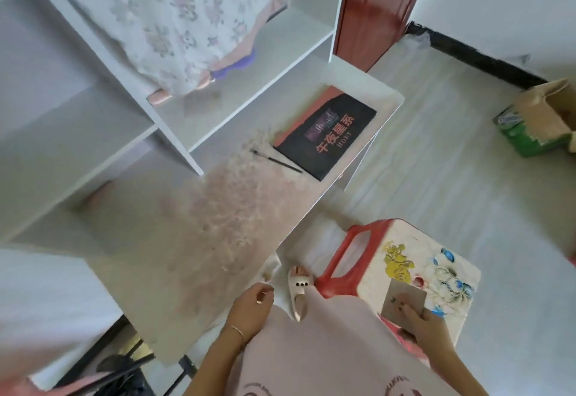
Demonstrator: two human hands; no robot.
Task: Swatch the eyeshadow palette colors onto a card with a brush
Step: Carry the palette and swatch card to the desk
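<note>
While the right hand (pixel 419 322) pinches a grey card (pixel 402 297) over the red stool (pixel 343 258), the left hand (pixel 251 303) hangs loosely curled, holding nothing. Far along the white desk (pixel 218 208), the closed black palette (pixel 327 133) lies just beside the brush (pixel 276 161). A cardboard box (pixel 545 109) sits open on the floor, contents unclear.

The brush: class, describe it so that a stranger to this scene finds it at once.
Start at the white desk and go to its far corner, where a black palette box with red lettering lies. The brush lies beside the box's near edge, thin, black, and the only stick-like thing there.
</note>
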